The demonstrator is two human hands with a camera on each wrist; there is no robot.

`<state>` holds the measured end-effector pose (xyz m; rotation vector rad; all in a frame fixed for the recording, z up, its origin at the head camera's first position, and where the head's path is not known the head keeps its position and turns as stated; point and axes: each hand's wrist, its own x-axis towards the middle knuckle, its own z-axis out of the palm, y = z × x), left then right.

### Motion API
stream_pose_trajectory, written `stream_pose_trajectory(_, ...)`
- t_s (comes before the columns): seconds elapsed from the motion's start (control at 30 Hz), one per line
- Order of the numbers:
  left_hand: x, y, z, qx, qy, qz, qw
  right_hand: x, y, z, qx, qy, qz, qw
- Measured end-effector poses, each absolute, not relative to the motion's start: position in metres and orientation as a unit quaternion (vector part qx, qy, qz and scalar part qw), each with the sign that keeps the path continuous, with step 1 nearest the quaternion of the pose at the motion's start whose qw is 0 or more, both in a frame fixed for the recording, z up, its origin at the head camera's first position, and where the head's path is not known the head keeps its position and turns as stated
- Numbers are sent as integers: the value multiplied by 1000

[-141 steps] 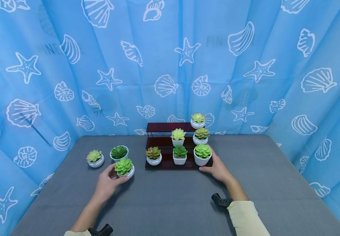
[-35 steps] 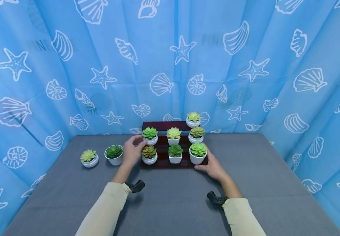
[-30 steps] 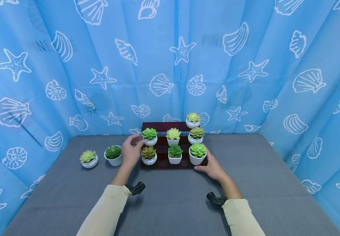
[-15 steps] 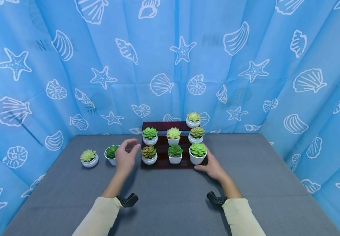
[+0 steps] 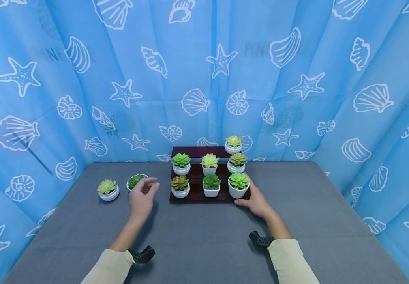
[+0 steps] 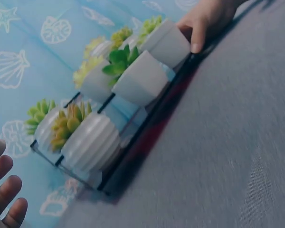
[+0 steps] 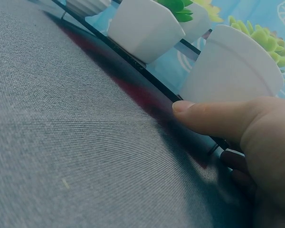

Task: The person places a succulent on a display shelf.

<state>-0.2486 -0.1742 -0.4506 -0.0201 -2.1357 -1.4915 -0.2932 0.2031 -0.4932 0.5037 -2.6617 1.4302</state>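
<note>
My left hand (image 5: 141, 201), fingers loosely bent and holding nothing, hovers over the table. It partly covers a dark green succulent (image 5: 133, 181) in a white pot. In the left wrist view its fingers (image 6: 7, 192) show at the left edge, apart from the stand. My right hand (image 5: 260, 202) grips the front right corner of a dark red three-tier stand (image 5: 196, 194). Its thumb (image 7: 213, 116) lies on the front edge, other fingers lower down. Beside that hand stands a bright green succulent (image 5: 238, 181). A green succulent in a ribbed white pot (image 5: 181, 169) sits at the middle tier's left end.
Several other potted succulents occupy the stand, including a reddish-green one (image 5: 180, 184) at lower left and a pale one (image 5: 233, 144) at top right. Another pale succulent (image 5: 107, 189) stands on the grey table (image 5: 204, 244) at far left. A blue shell-print curtain (image 5: 176, 79) hangs behind.
My left hand carried the green succulent from the table's left onto the middle tier and let go. It then drew back left and nearer. The right hand has kept its grip on the stand.
</note>
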Motion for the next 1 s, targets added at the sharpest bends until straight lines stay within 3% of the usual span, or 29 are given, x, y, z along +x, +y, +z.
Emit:
stream_pose_trajectory(0.33,-242,-194,-466,1,-791,-546,277,-294,203,-491,158,-867,472,28)
stream_pose_trajectory(1.0,-244,-208,-479,96,-758,-517,387,-292,201,-490,152,-861,484,18)
